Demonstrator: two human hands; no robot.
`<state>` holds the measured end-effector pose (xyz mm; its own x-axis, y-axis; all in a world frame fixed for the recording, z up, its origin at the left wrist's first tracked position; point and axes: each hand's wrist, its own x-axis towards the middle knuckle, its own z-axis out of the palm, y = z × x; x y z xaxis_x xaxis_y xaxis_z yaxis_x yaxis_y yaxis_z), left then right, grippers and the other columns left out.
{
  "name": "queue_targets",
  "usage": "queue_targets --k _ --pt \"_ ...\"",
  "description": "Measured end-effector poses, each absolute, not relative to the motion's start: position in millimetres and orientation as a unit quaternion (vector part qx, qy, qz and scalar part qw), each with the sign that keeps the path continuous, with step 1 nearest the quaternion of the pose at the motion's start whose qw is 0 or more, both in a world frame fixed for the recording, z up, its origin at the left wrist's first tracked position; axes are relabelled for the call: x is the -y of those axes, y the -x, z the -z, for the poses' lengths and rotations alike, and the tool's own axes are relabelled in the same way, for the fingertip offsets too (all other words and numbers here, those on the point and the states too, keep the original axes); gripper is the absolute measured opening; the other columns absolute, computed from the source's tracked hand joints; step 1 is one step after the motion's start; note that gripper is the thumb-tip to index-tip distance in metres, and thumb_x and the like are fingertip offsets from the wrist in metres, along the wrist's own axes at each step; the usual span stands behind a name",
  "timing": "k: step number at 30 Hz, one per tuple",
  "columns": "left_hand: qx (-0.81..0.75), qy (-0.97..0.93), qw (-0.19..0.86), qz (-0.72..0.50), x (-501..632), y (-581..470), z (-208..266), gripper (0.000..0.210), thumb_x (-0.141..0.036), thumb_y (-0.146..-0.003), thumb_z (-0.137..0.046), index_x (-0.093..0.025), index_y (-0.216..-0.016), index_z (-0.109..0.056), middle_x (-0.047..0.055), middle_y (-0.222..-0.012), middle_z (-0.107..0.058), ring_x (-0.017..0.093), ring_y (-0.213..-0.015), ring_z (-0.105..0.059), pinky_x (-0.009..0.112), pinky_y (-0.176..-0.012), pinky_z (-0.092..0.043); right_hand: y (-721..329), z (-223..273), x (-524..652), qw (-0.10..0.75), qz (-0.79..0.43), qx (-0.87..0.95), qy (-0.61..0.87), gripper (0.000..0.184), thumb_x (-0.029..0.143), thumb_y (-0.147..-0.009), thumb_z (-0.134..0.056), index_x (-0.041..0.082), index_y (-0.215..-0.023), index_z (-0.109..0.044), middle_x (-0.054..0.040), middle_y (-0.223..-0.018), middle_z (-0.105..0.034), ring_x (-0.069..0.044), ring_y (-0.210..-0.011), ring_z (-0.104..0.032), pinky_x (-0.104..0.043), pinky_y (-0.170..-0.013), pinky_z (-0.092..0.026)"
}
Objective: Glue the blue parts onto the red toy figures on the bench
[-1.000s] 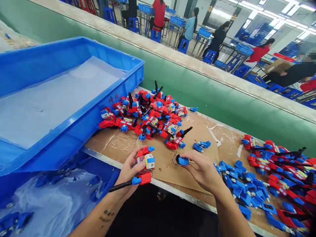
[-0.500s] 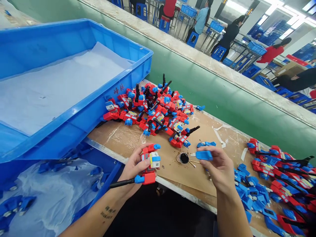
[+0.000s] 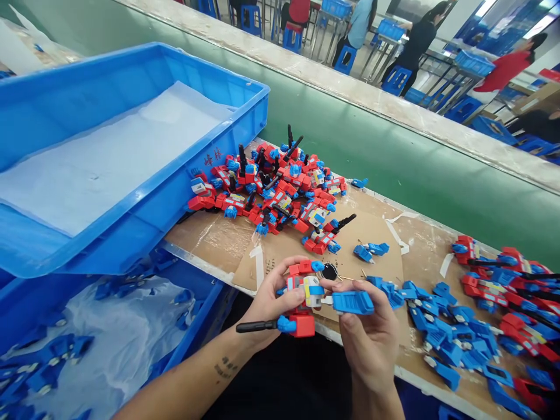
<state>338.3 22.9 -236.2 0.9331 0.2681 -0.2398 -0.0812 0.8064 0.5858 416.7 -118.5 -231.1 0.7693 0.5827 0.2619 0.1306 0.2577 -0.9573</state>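
My left hand (image 3: 277, 294) is closed around a red toy robot body (image 3: 301, 315) with a white waist, blue fists and a long black gun sticking out to the left. Between the fingers and thumb of my right hand (image 3: 371, 326) is a blue toy robot leg (image 3: 353, 302). The leg's white peg end meets the white waist of the body, or nearly so; whether it is inserted I cannot tell. Just behind the hands stands a small round pot of dark liquid (image 3: 329, 270), partly hidden by them. Cotton swabs lie beside it.
A pile of red toy bodies (image 3: 280, 192) sits at the table's back. Loose blue legs (image 3: 455, 332) and more red bodies (image 3: 494, 286) lie to the right. A large blue tray (image 3: 131, 198) lined with white sheet stands left, above a blue bin (image 3: 196, 332) holding legs.
Both hands have come together: the toy body moved right, and the blue leg moved down to meet its waist. The view has shifted slightly.
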Motion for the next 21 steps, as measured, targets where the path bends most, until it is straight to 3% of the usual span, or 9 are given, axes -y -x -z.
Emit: queue_targets --k 3,9,13,16,18,21 --pt "-0.172 -0.307 0.931 -0.094 -20.8 -336.1 233.0 0.055 -0.034 -0.075 -0.083 -0.024 -0.124 -0.060 0.008 -0.109 -0.070 0.015 -0.078 -0.067 0.024 -0.071 -0.054 -418.8 224.6 122.1 0.689 -0.127 0.343 0.626 0.032 0.020 -0.095 -0.064 0.031 -0.125 -0.062 -0.0068 -0.111 -0.070 -0.028 -0.110 -0.069 -0.042 -0.089 -0.063" --pt "-0.204 -0.370 0.901 -0.103 -16.1 -328.2 222.5 0.056 -0.037 -0.077 -0.082 -0.023 -0.126 -0.060 0.009 -0.116 -0.069 0.018 -0.092 -0.067 0.024 -0.079 -0.054 -412.3 220.3 133.0 0.629 -0.082 0.417 0.651 0.049 0.010 -0.091 -0.066 0.032 -0.134 -0.057 -0.0073 -0.117 -0.070 -0.029 -0.116 -0.066 -0.048 -0.098 -0.058" --pt "-0.219 -0.401 0.883 -0.106 -13.1 -335.0 222.5 0.060 -0.039 -0.076 -0.083 -0.022 -0.127 -0.058 0.010 -0.119 -0.068 0.023 -0.104 -0.066 0.027 -0.085 -0.055 -425.0 225.6 132.4 0.638 -0.075 0.428 0.636 0.043 0.016 -0.094 -0.064 0.033 -0.132 -0.057 -0.0053 -0.114 -0.072 -0.026 -0.115 -0.067 -0.041 -0.097 -0.059" --pt "-0.238 -0.389 0.885 -0.096 -11.9 -340.0 227.3 0.059 -0.038 -0.074 -0.084 -0.020 -0.125 -0.058 0.011 -0.119 -0.068 0.025 -0.107 -0.067 0.029 -0.088 -0.057 -440.9 222.0 134.3 0.583 -0.063 0.461 0.666 0.041 0.024 -0.096 -0.063 0.031 -0.136 -0.054 -0.0068 -0.117 -0.070 -0.025 -0.116 -0.066 -0.039 -0.096 -0.058" --pt "-0.271 -0.417 0.856 -0.140 -12.6 -340.8 231.0 0.058 -0.039 -0.073 -0.085 -0.023 -0.123 -0.059 0.008 -0.113 -0.070 0.023 -0.099 -0.069 0.027 -0.081 -0.059 -443.3 216.2 137.8 0.533 0.026 0.482 0.695 0.047 0.035 -0.096 -0.064 0.029 -0.140 -0.049 -0.0106 -0.126 -0.065 -0.026 -0.121 -0.062 -0.041 -0.098 -0.056" --pt "-0.300 -0.493 0.784 -0.228 -11.8 -350.2 233.7 0.058 -0.038 -0.074 -0.085 -0.039 -0.125 -0.058 -0.005 -0.103 -0.073 0.017 -0.086 -0.071 0.020 -0.067 -0.060 -436.2 214.7 135.8 0.444 0.208 0.508 0.708 0.055 0.049 -0.091 -0.067 0.029 -0.138 -0.050 -0.0109 -0.131 -0.060 -0.024 -0.116 -0.062 -0.037 -0.096 -0.056"
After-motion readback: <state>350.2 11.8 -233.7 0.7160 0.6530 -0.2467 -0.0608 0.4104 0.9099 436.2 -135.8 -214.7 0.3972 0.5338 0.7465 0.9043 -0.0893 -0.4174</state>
